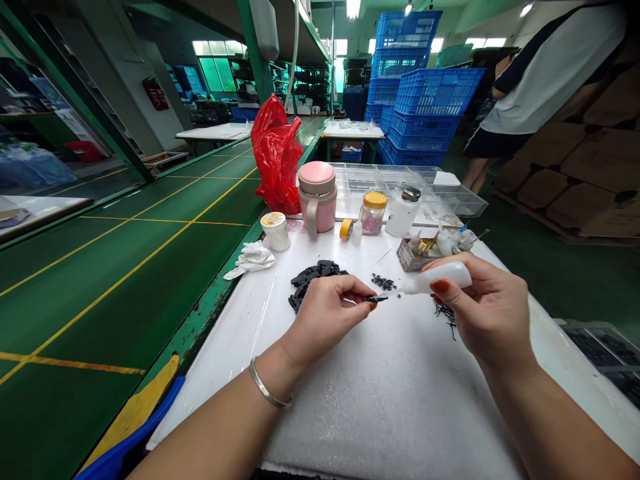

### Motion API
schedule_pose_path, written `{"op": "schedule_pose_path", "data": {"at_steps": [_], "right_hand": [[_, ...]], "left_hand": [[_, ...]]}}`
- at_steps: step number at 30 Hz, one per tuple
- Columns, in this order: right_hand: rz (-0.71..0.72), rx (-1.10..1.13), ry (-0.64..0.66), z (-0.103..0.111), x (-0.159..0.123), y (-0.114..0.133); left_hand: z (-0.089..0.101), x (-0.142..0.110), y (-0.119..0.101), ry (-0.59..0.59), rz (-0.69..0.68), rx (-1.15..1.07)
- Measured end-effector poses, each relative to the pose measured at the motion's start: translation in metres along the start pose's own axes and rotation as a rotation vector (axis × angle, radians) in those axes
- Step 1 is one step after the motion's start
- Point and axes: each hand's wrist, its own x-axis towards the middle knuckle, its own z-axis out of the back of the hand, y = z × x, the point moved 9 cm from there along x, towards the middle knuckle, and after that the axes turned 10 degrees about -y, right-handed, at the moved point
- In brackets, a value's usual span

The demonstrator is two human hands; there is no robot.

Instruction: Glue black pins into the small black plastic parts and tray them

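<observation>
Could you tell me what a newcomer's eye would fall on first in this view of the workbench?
The two hands at the centre draw the eye: the left hand pinches a small black part close to the tip of a white squeeze bottle held in the right hand. Beyond the white table, a bright red plastic bag stands out at the far left, with stacked blue plastic crates rising behind to the right.

Black piece (376,299), too small to tell

No readable text, yellow label (273,219) on tub (275,235) too small
</observation>
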Motion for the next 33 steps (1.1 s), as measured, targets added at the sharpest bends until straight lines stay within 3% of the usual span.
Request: {"op": "schedule_pose_path", "data": {"at_steps": [33], "right_hand": [[0.005,0.006,-0.019,0.0002,-0.0008,0.0042]], "left_hand": [[0.0002,0.0002,-0.0001,-0.001,0.012,-0.007]]}}
